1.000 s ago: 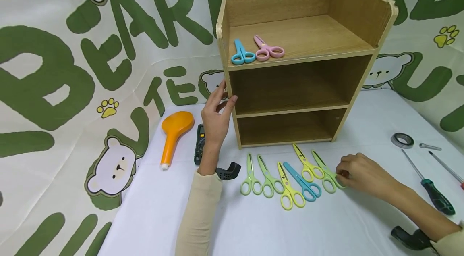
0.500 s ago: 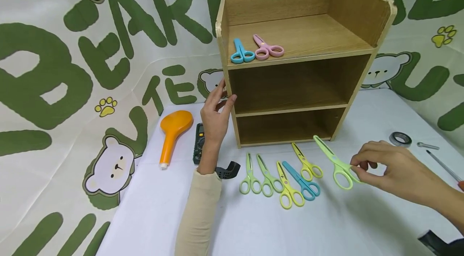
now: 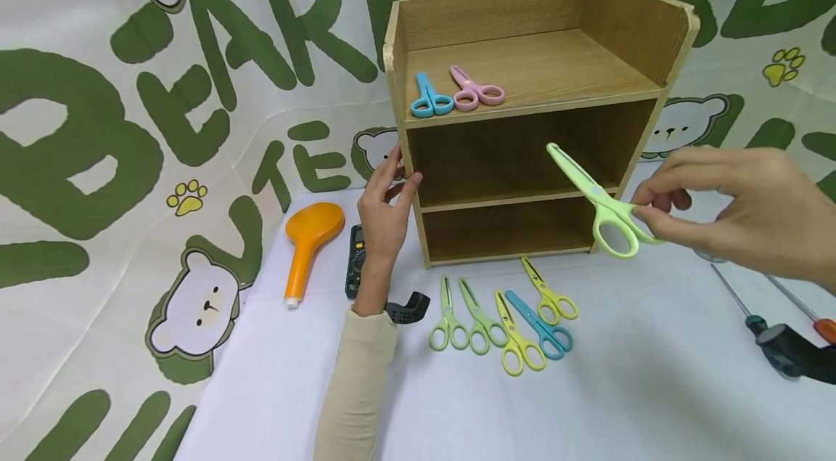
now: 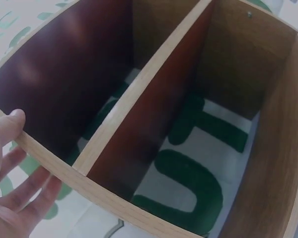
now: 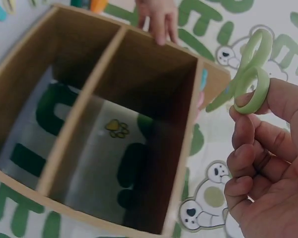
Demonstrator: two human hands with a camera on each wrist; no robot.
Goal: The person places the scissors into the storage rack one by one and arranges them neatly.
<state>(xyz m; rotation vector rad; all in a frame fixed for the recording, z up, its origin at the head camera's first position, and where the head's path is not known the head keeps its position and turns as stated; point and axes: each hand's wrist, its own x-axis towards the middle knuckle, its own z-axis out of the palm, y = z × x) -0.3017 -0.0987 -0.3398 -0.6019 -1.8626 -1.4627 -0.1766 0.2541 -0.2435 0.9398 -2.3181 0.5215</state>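
**Light green scissors held by one loop, in front of the wooden shelf unit**

Head view: The right hand [image 3: 731,210] pinches the light green scissors [image 3: 597,203] by one handle loop, blades shut and pointing up and left, in the air before the middle compartment of the wooden shelf unit [image 3: 535,112]. The left hand [image 3: 385,210] rests with straight fingers against the unit's left side wall, grasping nothing. Blue scissors [image 3: 427,99] and pink scissors [image 3: 475,91] lie on the unit's top shelf. Five more scissors [image 3: 503,323] lie on the white surface [image 3: 620,388] in front of the unit.

Left wrist view: The left hand [image 4: 12,188] lies flat at the unit's edge [image 4: 89,186], fingers relaxed.

Right wrist view: Finger and thumb of the right hand [image 5: 268,163] close on one loop of the scissors [image 5: 251,82].

Assessment: Judged light, stiff, smooth plastic, not fragile. A single-loop pinch lets the blades swing; holding both loops or the pivot would be steadier.
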